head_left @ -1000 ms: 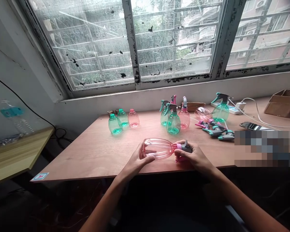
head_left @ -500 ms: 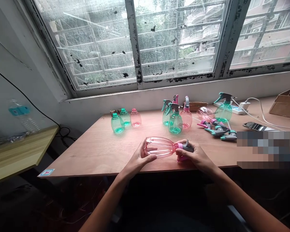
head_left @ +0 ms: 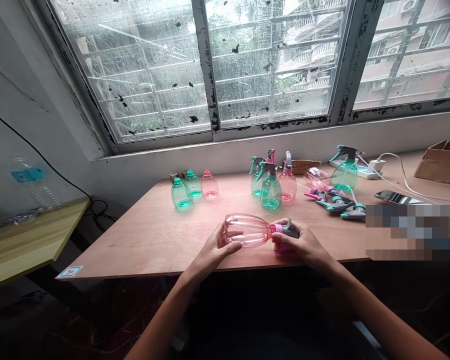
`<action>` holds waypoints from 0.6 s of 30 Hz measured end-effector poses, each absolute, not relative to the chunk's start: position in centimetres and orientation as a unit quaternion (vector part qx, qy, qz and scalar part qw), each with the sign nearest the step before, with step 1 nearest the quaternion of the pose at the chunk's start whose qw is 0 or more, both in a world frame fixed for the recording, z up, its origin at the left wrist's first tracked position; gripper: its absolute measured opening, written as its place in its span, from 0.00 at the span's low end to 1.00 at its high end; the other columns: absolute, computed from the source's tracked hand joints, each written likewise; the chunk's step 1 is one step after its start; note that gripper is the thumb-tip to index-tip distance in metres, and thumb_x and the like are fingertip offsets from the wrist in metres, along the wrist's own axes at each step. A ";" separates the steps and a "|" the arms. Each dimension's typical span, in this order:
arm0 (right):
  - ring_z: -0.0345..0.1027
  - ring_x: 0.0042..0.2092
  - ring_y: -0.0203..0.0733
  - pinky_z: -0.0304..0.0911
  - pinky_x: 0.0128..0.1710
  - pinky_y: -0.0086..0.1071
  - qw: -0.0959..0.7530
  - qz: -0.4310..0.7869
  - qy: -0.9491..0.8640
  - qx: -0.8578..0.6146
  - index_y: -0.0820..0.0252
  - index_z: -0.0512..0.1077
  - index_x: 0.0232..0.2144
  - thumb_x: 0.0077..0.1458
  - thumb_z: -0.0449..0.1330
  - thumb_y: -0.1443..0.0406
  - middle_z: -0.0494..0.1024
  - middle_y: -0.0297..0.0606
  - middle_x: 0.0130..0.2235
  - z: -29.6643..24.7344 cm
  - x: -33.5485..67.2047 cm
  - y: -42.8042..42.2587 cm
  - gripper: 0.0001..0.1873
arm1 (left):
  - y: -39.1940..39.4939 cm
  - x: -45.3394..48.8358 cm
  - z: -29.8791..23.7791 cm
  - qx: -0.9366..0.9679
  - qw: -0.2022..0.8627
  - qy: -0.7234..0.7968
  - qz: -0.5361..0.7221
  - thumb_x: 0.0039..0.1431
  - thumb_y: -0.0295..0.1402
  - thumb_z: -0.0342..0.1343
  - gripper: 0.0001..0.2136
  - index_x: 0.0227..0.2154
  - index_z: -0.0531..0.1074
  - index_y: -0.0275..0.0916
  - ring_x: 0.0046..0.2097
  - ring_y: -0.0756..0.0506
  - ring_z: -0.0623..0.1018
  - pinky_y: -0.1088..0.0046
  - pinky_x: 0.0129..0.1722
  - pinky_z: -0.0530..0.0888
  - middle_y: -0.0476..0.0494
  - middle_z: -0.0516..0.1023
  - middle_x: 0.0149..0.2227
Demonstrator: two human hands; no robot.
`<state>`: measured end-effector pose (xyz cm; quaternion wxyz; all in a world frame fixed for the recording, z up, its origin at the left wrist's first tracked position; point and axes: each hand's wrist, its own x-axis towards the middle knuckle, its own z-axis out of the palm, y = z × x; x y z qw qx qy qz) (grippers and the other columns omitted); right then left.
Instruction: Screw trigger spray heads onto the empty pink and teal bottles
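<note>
A clear pink spray bottle (head_left: 249, 230) lies sideways in the air above the table's front edge, held between both hands. My left hand (head_left: 222, 246) is closed around its base end, thumb along the near side. At the neck, my right hand (head_left: 297, 239) grips the grey and pink spray head (head_left: 287, 230), which sits on the bottle's mouth. Part of the spray head is hidden by the fingers. Beyond the hands stand several spray bottles with heads on, among them a green spray bottle (head_left: 271, 192) and a pink one (head_left: 287, 186).
At the back left stand two green headless bottles (head_left: 182, 194) and a pink one (head_left: 210, 185). Loose spray heads (head_left: 337, 202) lie to the right, near a pink bottle on its side (head_left: 317, 177), a green spray bottle (head_left: 345, 175), a phone (head_left: 399, 197), a white cable and a cardboard box (head_left: 444, 162).
Both hands keep their hold on the pink spray bottle, with hardly any movement. The whole view has shifted very slightly.
</note>
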<state>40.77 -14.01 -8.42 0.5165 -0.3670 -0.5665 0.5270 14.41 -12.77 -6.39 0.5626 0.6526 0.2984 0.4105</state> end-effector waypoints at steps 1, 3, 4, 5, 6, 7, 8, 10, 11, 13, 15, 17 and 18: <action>0.75 0.28 0.41 0.73 0.31 0.34 0.516 0.529 -0.566 -0.366 0.61 0.71 0.41 0.50 0.72 0.53 0.79 0.34 0.29 -8.4 40.8 -14.0 0.23 | -12.8 14.4 -6.3 0.655 0.561 0.301 0.407 0.58 0.38 0.65 0.33 0.64 0.61 0.43 0.64 0.30 0.67 0.48 0.62 0.64 0.31 0.66 0.63; 0.75 0.29 0.40 0.73 0.31 0.34 0.517 0.534 -0.563 -0.362 0.61 0.71 0.42 0.52 0.71 0.54 0.79 0.34 0.28 -8.5 40.9 -13.9 0.22 | -12.8 14.4 -6.4 0.655 0.556 0.301 0.413 0.56 0.36 0.67 0.38 0.67 0.56 0.47 0.66 0.30 0.65 0.49 0.62 0.64 0.33 0.62 0.66; 0.75 0.29 0.40 0.73 0.31 0.33 0.518 0.537 -0.560 -0.360 0.61 0.71 0.42 0.53 0.71 0.54 0.79 0.34 0.28 -8.6 40.9 -13.8 0.22 | -12.8 14.3 -6.5 0.656 0.553 0.297 0.418 0.54 0.35 0.68 0.43 0.68 0.52 0.52 0.66 0.30 0.64 0.49 0.62 0.65 0.34 0.59 0.67; 0.75 0.29 0.40 0.73 0.31 0.33 0.518 0.539 -0.559 -0.359 0.61 0.71 0.42 0.53 0.70 0.54 0.79 0.34 0.28 -8.6 41.0 -13.8 0.21 | -12.8 14.2 -6.6 0.659 0.551 0.291 0.421 0.53 0.33 0.69 0.46 0.69 0.47 0.55 0.67 0.31 0.64 0.50 0.62 0.65 0.35 0.56 0.68; 0.75 0.29 0.40 0.73 0.31 0.33 0.518 0.540 -0.558 -0.359 0.61 0.71 0.42 0.53 0.70 0.55 0.78 0.35 0.29 -8.6 41.0 -13.8 0.21 | -12.9 14.2 -6.7 0.662 0.551 0.285 0.421 0.53 0.32 0.69 0.49 0.69 0.44 0.58 0.67 0.32 0.63 0.50 0.62 0.65 0.36 0.54 0.69; 0.75 0.29 0.40 0.73 0.31 0.34 0.518 0.541 -0.557 -0.359 0.61 0.71 0.42 0.53 0.71 0.55 0.78 0.35 0.29 -8.6 41.0 -13.8 0.21 | -12.9 14.2 -6.7 0.665 0.551 0.281 0.419 0.53 0.32 0.69 0.50 0.70 0.42 0.60 0.67 0.32 0.64 0.50 0.62 0.65 0.36 0.53 0.69; 0.75 0.29 0.40 0.74 0.30 0.34 0.518 0.542 -0.556 -0.359 0.61 0.71 0.42 0.52 0.71 0.55 0.78 0.35 0.30 -8.6 40.9 -13.8 0.21 | -13.0 14.2 -6.6 0.666 0.551 0.281 0.417 0.53 0.32 0.69 0.50 0.70 0.41 0.61 0.67 0.32 0.64 0.50 0.61 0.65 0.36 0.53 0.70; 0.75 0.29 0.40 0.74 0.30 0.35 0.516 0.546 -0.554 -0.359 0.61 0.71 0.41 0.51 0.72 0.55 0.78 0.34 0.30 -8.5 40.9 -13.8 0.22 | -13.1 14.2 -6.4 0.661 0.550 0.295 0.416 0.52 0.34 0.70 0.50 0.70 0.43 0.59 0.66 0.31 0.65 0.50 0.61 0.66 0.35 0.53 0.70; 0.75 0.29 0.40 0.75 0.30 0.35 0.515 0.549 -0.553 -0.358 0.61 0.72 0.41 0.51 0.72 0.55 0.78 0.34 0.29 -8.5 40.8 -13.9 0.22 | -13.1 14.3 -6.3 0.658 0.549 0.304 0.416 0.52 0.36 0.70 0.48 0.69 0.47 0.56 0.65 0.31 0.65 0.50 0.61 0.66 0.34 0.54 0.69; 0.74 0.28 0.40 0.75 0.31 0.35 0.511 0.553 -0.553 -0.358 0.61 0.72 0.41 0.51 0.72 0.55 0.78 0.33 0.28 -8.5 40.8 -13.9 0.22 | -13.2 14.4 -6.0 0.653 0.547 0.318 0.416 0.55 0.40 0.67 0.39 0.67 0.56 0.48 0.64 0.30 0.67 0.49 0.62 0.65 0.32 0.58 0.67; 0.74 0.28 0.40 0.75 0.31 0.35 0.510 0.551 -0.557 -0.356 0.61 0.72 0.41 0.51 0.72 0.56 0.78 0.34 0.27 -8.5 40.8 -13.9 0.21 | -13.2 14.5 -5.9 0.649 0.549 0.322 0.417 0.57 0.41 0.65 0.34 0.65 0.61 0.44 0.65 0.30 0.66 0.49 0.63 0.64 0.32 0.61 0.66; 0.75 0.28 0.40 0.74 0.31 0.34 0.514 0.547 -0.558 -0.354 0.61 0.71 0.41 0.52 0.72 0.56 0.79 0.34 0.27 -8.6 40.9 -13.8 0.21 | -13.2 14.4 -6.0 0.646 0.553 0.316 0.421 0.56 0.37 0.67 0.37 0.66 0.57 0.48 0.67 0.31 0.63 0.50 0.63 0.63 0.34 0.60 0.67; 0.75 0.29 0.40 0.74 0.30 0.34 0.517 0.547 -0.556 -0.353 0.61 0.71 0.41 0.52 0.72 0.56 0.79 0.34 0.28 -8.6 40.9 -13.8 0.20 | -13.2 14.4 -6.1 0.645 0.557 0.311 0.421 0.55 0.35 0.68 0.41 0.68 0.54 0.52 0.68 0.32 0.62 0.51 0.63 0.63 0.36 0.59 0.68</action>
